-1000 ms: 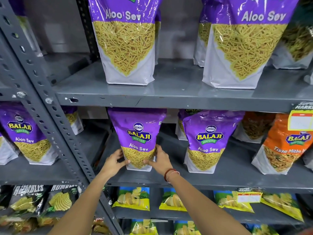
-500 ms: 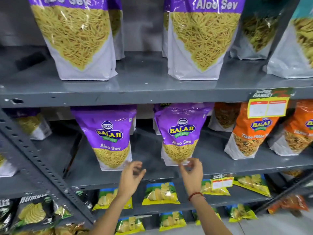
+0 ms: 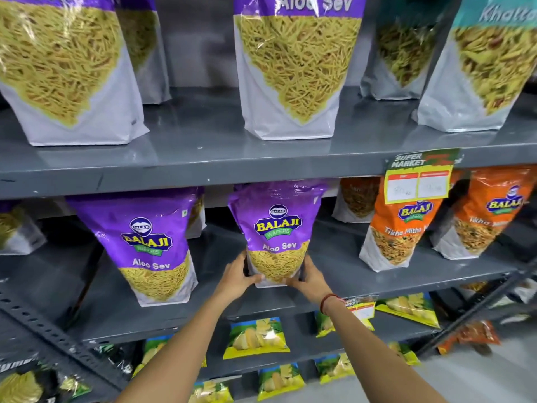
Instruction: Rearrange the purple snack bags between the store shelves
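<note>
Item: purple bag (image 3: pixel 276 237), upright at frame centre on the middle shelf (image 3: pixel 343 289); best lifted level from its base corners, clear of the shelf above. Left hand (image 3: pixel 236 279) cups the lower left corner, right hand (image 3: pixel 309 279) the lower right, fingers curled on it, both arms reaching up from the lower frame

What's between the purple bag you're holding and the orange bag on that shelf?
In the head view, only bare grey shelf separates the held purple bag from the orange bag; another bag stands farther back.
</note>
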### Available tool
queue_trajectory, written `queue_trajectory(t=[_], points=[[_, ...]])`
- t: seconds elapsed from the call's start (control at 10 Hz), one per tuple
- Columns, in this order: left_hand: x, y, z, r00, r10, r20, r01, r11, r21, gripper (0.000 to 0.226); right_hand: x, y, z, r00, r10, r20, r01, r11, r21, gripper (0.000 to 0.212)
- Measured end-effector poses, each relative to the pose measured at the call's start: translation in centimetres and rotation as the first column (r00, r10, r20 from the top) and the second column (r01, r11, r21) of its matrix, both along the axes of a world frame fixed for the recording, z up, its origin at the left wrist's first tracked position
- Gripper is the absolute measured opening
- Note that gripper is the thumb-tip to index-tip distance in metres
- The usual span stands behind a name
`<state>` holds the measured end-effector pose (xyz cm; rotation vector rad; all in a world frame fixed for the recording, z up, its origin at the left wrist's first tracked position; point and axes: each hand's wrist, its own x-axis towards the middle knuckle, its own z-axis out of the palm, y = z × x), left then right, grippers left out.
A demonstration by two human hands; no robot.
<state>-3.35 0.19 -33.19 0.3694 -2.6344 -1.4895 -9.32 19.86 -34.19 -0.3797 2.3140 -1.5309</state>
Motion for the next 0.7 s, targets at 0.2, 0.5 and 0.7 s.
queue_trajectory(t=[0.2, 0.5, 0.7], points=[[0.2, -0.4, 0.3, 1.0, 0.018, -0.008, -0.018, 0.999, 0.039, 0.075, -0.1, -0.8, -0.1, 1.0, 0.01, 0.006, -0.01, 1.0, 0.015, 0.071], [0.9, -0.1, 1.0, 0.997, 0.045, 0.063, -0.04, 0.996, -0.074, 0.07, 0.6, -0.9, 0.8, 0.999, -0.045, -0.021, 0.048, 0.988, 0.144, 0.07], [3.4, 0.7, 2.0, 0.98, 0.17, 0.101, -0.161, 0.983, -0.092, 0.071, 3.7, -0.7, 3.0, 0.969, -0.165, -0.183, 0.199, 0.962, 0.19, 0.058]])
